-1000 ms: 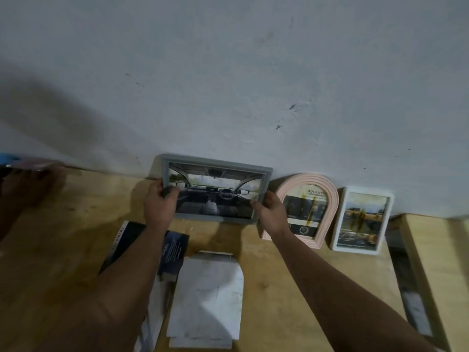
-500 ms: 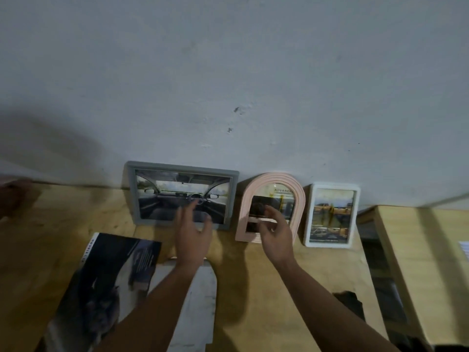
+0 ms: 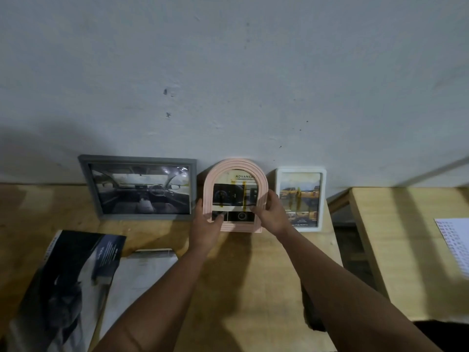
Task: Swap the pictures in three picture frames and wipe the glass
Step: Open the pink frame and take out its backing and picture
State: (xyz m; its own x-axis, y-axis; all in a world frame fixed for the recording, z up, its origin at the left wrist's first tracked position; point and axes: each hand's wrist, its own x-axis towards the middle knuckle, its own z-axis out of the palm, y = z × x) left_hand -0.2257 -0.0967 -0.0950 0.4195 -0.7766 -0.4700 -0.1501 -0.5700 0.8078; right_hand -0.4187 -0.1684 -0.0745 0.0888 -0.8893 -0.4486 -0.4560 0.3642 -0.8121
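Three picture frames lean against the wall at the back of the wooden table (image 3: 228,275). The grey frame (image 3: 138,189) on the left shows a car interior. In the middle stands the pink arched frame (image 3: 234,171), with my left hand (image 3: 206,224) gripping its lower left edge and my right hand (image 3: 270,212) gripping its right side. The white frame (image 3: 300,198) with yellow car pictures stands on the right, untouched.
A dark brochure (image 3: 68,283) and a white sheet of paper (image 3: 139,280) lie on the table's left front. To the right, past a gap, a second wooden table (image 3: 411,245) carries a printed sheet (image 3: 454,245). A dark object (image 3: 314,313) sits under my right forearm.
Both hands let go of the grey frame, which now leans on the wall, and moved right onto the pink arched frame. The view shifted right.
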